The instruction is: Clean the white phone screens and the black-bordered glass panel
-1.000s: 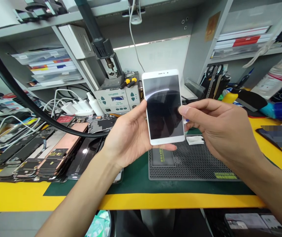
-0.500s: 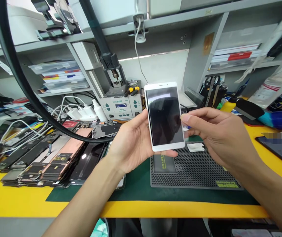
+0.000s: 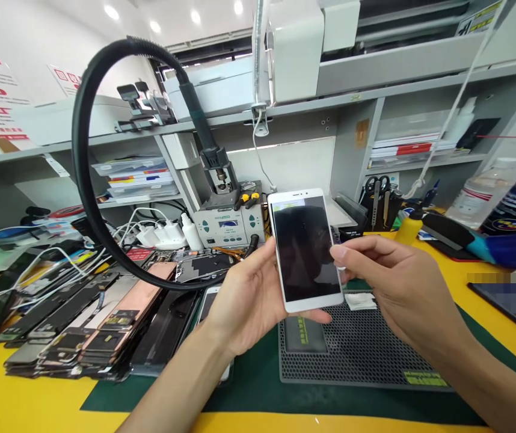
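A white-framed smartphone with a dark, reflective screen is held up, facing me and tilted slightly, above the work mat. My left hand supports it from behind and along its left edge, thumb at the side and fingertips showing below the lower end. At the phone's right edge, my right hand is closed in a pinch, the thumb tip overlapping the frame. Something clear shows beside those fingers, too small to make out. Below the hands lies a grey perforated mat with a small white folded piece on it.
Stacked phone parts crowd the left side. Behind stands a hot-air station with a looping black hose. A tool holder, a yellow bottle, a blue-handled tool and a clear bottle are at right.
My view has tilted upward, so more of the shelf and ceiling shows and the phone and hands sit lower in the picture. Both hands keep nearly the same hold.
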Demonstrator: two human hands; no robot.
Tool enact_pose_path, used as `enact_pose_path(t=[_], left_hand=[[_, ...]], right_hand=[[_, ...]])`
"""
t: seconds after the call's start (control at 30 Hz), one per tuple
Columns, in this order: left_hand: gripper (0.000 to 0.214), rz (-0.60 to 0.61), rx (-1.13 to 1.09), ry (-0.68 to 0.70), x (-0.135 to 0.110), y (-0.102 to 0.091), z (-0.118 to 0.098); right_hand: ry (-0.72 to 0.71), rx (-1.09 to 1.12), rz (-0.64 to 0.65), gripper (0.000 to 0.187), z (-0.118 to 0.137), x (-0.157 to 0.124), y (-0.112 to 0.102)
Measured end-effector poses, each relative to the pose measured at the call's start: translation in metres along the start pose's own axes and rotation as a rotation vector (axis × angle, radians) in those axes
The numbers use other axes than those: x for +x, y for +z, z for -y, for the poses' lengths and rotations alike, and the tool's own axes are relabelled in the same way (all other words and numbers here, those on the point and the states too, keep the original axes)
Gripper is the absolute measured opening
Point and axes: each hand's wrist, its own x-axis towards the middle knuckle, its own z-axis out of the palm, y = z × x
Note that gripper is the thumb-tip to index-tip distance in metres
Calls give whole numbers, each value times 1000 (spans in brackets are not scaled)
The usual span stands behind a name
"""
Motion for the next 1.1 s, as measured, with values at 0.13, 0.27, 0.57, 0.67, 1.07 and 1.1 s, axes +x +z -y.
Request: enact_pose_path(t=[0.13, 0.27, 0.57, 0.67, 1.07, 1.1], left_hand=[[55, -23, 10, 3, -1, 4, 0], [54, -29, 16, 0, -2, 5, 0], [55, -20, 13, 17, -1, 1, 3], [55, -24, 9, 14, -1, 2, 2], [56, -34, -1, 18, -1, 2, 3], [56, -34, -1, 18, -1, 2, 3]], right_hand=[[0, -28, -3, 30, 3, -1, -1], [-7, -45, 2, 31, 2, -1, -1], [1, -64, 4, 32, 2, -1, -1], [-2, -71, 1, 32, 3, -1, -1], [-1, -83, 3, 31, 3, -2, -3], [1, -87, 1, 32, 2, -1, -3]])
